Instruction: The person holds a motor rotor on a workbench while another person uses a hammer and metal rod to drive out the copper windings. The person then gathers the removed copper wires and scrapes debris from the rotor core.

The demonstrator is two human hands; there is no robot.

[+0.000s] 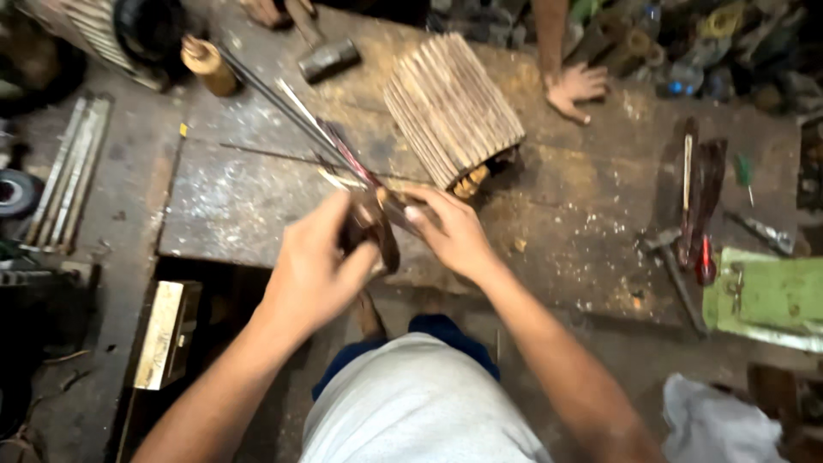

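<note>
My left hand (315,266) and my right hand (453,231) meet at the near edge of a worn workbench (257,189). Between them they grip a dark, reddish-brown strip (383,240) and the near end of a bundle of thin rods (296,116) that runs up and to the left across the bench. Motion blur hides exactly how the fingers sit on them. Just beyond my right hand lies a ribbed, fan-like block of stacked tan slats (450,107).
Another person's hand (576,88) rests flat on the far right of the bench. A hammer (326,53) and a brass-coloured bottle (208,66) lie at the back. Tools (694,206) and a green plate (767,296) sit on the right, metal bars (69,167) on the left.
</note>
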